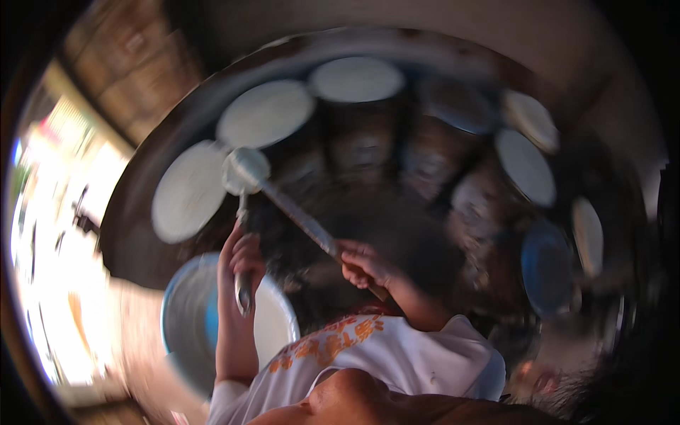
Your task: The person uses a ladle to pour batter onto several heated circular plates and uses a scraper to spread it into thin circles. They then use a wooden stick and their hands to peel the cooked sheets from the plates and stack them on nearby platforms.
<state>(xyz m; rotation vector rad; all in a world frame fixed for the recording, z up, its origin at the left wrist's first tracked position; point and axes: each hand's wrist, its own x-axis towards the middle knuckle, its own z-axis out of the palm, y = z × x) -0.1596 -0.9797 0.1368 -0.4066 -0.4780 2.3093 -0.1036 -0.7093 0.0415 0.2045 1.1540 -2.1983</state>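
White shirt [425,358], hands [246,256] curled around ladle [246,170] and stick [304,221]

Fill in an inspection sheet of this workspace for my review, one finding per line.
Surface: large dark rounded worktop, ringed by pale discs; picture blurred.
Working things: long-handled ladle, its head white-coated; long stick, its far end beside that head.
Clutter: pale blue tub at lower left, partly behind the left forearm; dark blue disc at right.
Hands: left hand closed round the ladle handle; right hand closed round the stick.
Cables: nothing seen.
Surroundings: brown wall at upper left; bright opening below it.
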